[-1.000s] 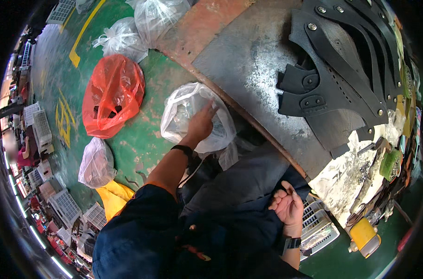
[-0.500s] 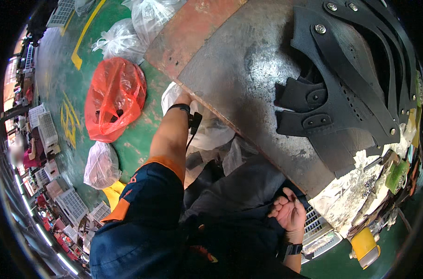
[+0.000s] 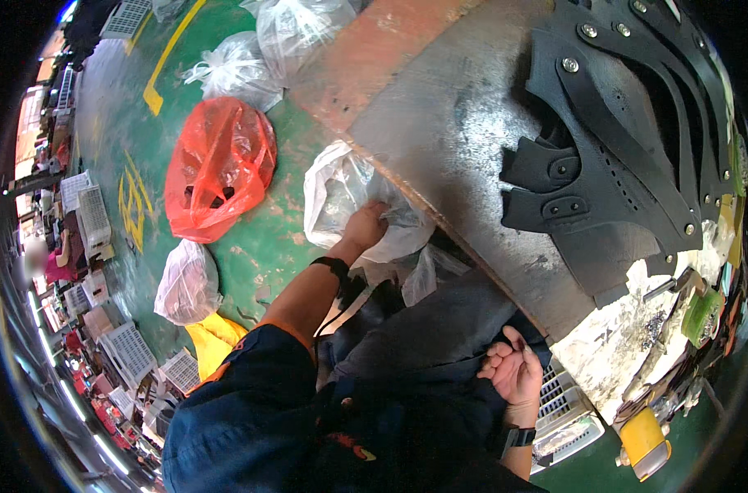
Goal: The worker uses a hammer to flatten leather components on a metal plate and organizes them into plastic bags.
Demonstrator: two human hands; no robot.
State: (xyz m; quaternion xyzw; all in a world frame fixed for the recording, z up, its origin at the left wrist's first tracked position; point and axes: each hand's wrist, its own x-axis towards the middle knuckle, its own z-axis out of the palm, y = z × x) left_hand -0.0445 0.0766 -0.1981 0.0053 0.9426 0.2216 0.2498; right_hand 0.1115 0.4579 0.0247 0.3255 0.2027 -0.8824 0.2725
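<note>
My left hand (image 3: 367, 227) reaches into a white plastic bag (image 3: 326, 191) that gapes below the edge of the metal-topped table (image 3: 439, 123). Its fingers look curled in, and whatever they hold does not show. Close to my lap, my right hand (image 3: 515, 371) is palm up beside the table's near corner. Its fingers are loosely bent, with the thumb apart and nothing in the palm. Black leather-like strap pieces (image 3: 587, 156) with metal snaps lie stacked on the table, away from both hands.
A red plastic bag (image 3: 222, 164) with dark pieces inside stands on the green floor, near clear bags (image 3: 242, 70) and a whitish bag (image 3: 186, 283). A stained white sheet (image 3: 608, 353), a green brush (image 3: 702, 316) and a yellow object (image 3: 643, 440) are at right. A white crate (image 3: 567, 411) sits below.
My left hand has come out from beneath the table edge and is now visible in the white bag's mouth. The view has shifted slightly; my right hand stays in place.
</note>
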